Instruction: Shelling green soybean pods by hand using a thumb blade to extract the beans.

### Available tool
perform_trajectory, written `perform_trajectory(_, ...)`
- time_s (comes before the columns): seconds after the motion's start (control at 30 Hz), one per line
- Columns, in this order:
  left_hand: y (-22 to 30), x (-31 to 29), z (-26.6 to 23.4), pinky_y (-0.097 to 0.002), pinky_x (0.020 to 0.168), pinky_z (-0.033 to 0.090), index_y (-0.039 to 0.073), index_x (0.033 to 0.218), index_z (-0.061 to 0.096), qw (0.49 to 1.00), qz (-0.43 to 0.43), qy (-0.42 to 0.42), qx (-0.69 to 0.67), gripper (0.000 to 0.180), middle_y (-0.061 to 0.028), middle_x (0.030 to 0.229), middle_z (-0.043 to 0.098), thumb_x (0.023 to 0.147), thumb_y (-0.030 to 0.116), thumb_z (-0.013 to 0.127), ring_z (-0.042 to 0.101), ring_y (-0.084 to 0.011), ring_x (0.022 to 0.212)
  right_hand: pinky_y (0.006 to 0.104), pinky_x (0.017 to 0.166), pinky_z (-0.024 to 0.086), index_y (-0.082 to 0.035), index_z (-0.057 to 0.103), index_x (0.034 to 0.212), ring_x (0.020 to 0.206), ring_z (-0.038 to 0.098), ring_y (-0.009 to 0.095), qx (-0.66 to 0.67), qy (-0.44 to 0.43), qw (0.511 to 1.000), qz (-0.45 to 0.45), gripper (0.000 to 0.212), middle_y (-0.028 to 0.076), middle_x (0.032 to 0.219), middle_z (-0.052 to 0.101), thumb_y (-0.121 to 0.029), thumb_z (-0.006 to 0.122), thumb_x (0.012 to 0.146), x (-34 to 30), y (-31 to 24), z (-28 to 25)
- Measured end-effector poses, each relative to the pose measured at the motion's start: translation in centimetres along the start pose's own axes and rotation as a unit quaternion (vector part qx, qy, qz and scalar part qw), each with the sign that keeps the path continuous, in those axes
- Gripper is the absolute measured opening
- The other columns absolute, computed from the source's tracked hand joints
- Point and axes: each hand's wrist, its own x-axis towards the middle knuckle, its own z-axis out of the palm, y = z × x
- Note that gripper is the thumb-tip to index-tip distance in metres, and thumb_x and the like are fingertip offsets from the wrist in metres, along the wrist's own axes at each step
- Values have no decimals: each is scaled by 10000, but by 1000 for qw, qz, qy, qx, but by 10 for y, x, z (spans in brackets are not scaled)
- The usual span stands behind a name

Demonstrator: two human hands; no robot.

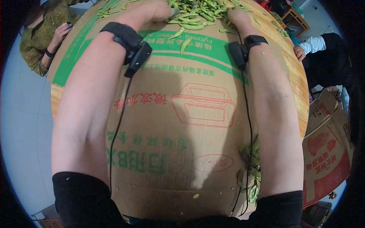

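Both my arms stretch far forward across a flattened cardboard sheet [152,114] laid on a round wooden table. At the far edge lies a pile of green soybean pods [207,14]. My left hand [160,10] is at the pile's left side, with its thumb showing and the other fingers hidden. My right hand [238,17] touches the right side of the pile, its fingers out of sight among the pods. What either hand grips, if anything, does not show. One loose pod [184,46] rests on the cardboard nearer to me.
Stripped green leaves and stems [251,171] lie beside my right forearm. Black wrist devices [138,53] trail cables toward me. One person's hand [61,33] is at the far left, another's [299,53] on the table's right edge. An open carton [327,148] stands at right.
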Motion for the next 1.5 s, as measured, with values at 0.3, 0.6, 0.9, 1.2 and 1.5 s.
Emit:
perform_trajectory(0.3, -31, 1, 28, -372, 933, 374, 79, 1299, 386, 972, 156, 16, -176, 675, -217, 1256, 452, 760, 435, 581, 446, -332, 1145, 427, 809, 438, -55, 569, 1084, 918, 571, 362, 241, 53, 968, -47, 429, 236, 978, 593, -390, 432, 853, -43, -127, -66)
perform_trajectory(0.6, -46, -30, 55, -368, 872, 430, 62, 1243, 435, 973, 118, 44, -195, 664, -203, 1110, 561, 693, 353, 669, 549, -334, 1006, 428, 840, 445, -55, 594, 1028, 929, 564, 384, 343, 7, 936, -82, 457, 227, 976, 599, -429, 485, 787, -113, -166, -93)
perform_trajectory(0.9, -52, -193, 38, -359, 774, 450, 39, 1213, 459, 959, 163, -1, -233, 563, -198, 993, 587, 752, 304, 646, 575, -304, 863, 432, 777, 461, -5, 559, 980, 872, 569, 388, 415, -46, 902, -113, 391, 234, 906, 598, -348, 544, 794, -252, -204, -156)
perform_trajectory(1.2, -98, -260, -19, -363, 797, 451, 63, 1177, 507, 964, 164, -138, -157, 443, -186, 1050, 576, 789, 266, 574, 573, -281, 911, 281, 784, 452, -67, 524, 1131, 852, 570, 154, 450, -153, 865, -164, 347, 83, 957, 616, -265, 554, 847, -327, -184, -205)
perform_trajectory(1.5, -159, -157, 21, -407, 797, 466, -15, 1014, 587, 995, -40, -48, 72, 383, -211, 985, 602, 787, 291, 542, 574, -354, 935, 421, 799, 454, 49, 555, 972, 903, 571, 382, 215, -135, 967, 10, 397, 258, 948, 590, -303, 528, 790, -294, -148, -170)
